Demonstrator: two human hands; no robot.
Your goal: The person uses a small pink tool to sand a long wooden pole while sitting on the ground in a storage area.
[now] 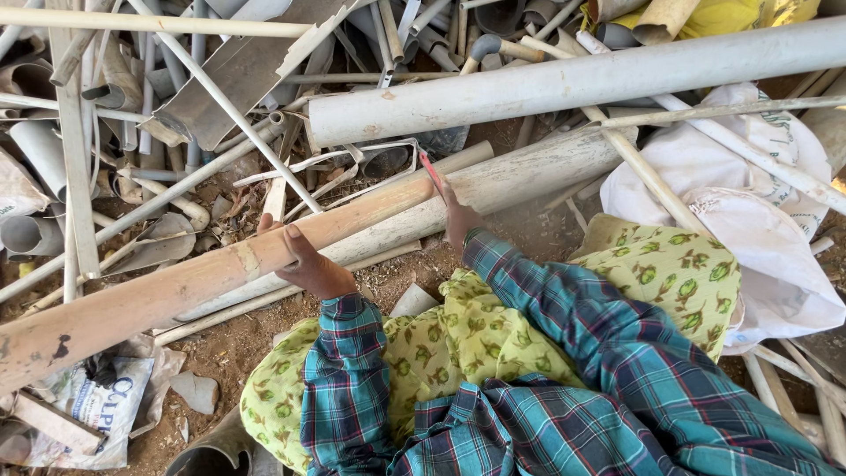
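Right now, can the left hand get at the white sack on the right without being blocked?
Probably not: the left hand grips the tan pipe, and the right arm lies between it and the white sack.

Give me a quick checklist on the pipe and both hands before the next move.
1. Left hand gripping the tan pipe: ok.
2. Right hand at the pipe's end, holding a thin red tool: ok.
3. Tool's kind and tip: cannot tell.
4. Pipe's far end resting on the dirt ground: cannot tell, cut off by the frame.
5. Surroundings tidy: not ok, grey pipes and white sacks crowd close.
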